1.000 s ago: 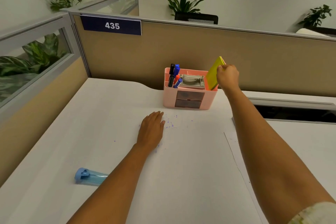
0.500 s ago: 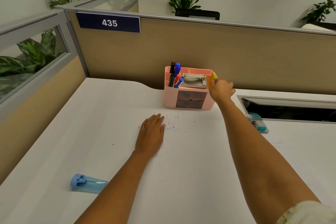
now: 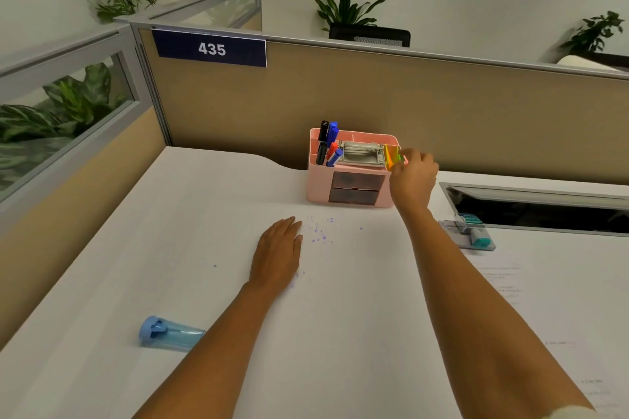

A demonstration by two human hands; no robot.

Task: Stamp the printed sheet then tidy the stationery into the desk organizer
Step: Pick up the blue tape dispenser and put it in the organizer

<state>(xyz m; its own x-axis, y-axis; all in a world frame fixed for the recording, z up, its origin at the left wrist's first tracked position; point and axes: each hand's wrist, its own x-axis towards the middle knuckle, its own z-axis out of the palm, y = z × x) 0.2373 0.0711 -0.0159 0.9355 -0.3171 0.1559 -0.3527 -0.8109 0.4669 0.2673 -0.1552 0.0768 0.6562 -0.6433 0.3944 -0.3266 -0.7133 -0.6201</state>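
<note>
Cubicle desk, white top (image 3: pixel 170 248), tan partition at the far side with a number plate reading 435 (image 3: pixel 211 48). Pink desk organizer (image 3: pixel 350 180) stands at the far middle of the desk, against the partition. Its left compartment holds upright markers (image 3: pixel 328 143); a grey stapler-like tool (image 3: pixel 362 154) lies across the middle; two small drawers face the person.

Right hand (image 3: pixel 413 177) is at the organizer's right end, fingers pinched on a yellow-green sticky note pad (image 3: pixel 393 156) that sits partly down in the right compartment. Left hand (image 3: pixel 277 253) lies flat and open on the desk, holding nothing, beside a scatter of blue ink specks (image 3: pixel 320 233).

Handling judgement: the pad looks light, thin and slightly flexible; gripping the top edge should let it slide in without buckling.

Near left: a blue translucent bottle (image 3: pixel 168 333) lies on its side. Right, near a cable slot (image 3: pixel 534 207): a stamp with a teal part (image 3: pixel 478 238) rests on a grey pad or case, details too small to read.

Printed sheet (image 3: pixel 544 299) on the right is faint against the desk; its edges and any stamp mark cannot be made out. How deep the pad sits is hidden by the organizer wall and fingers.
</note>
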